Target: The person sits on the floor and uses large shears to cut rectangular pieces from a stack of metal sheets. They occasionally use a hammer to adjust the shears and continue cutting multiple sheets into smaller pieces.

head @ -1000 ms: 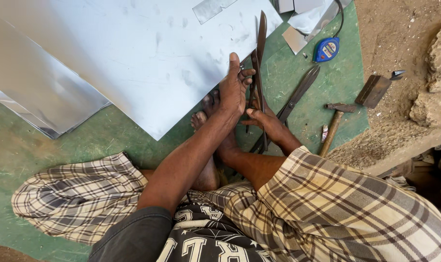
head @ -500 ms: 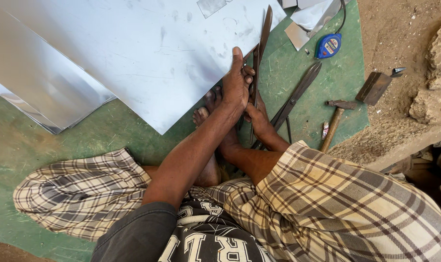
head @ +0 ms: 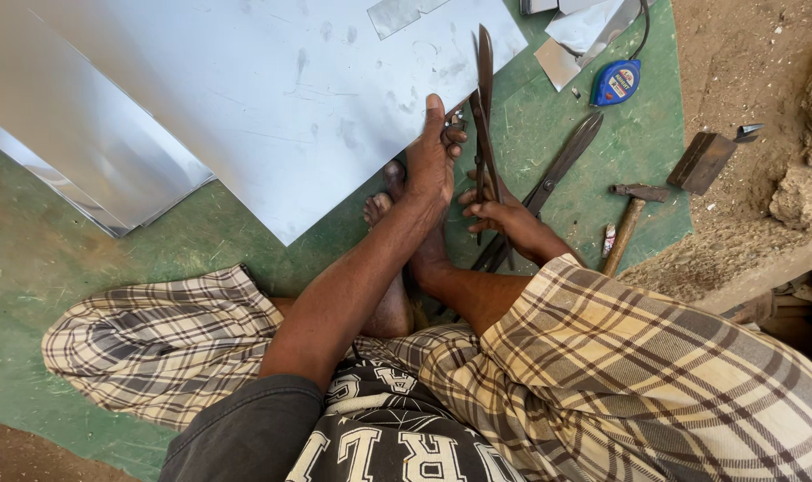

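Bare-armed, barefoot person in plaid wrap, dark sleeve and seemingly black, white-lettered shirt.

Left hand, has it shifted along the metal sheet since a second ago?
No. The left hand still holds the same edge of the metal sheet beside the shears, no nearer to the blue tape measure than before.
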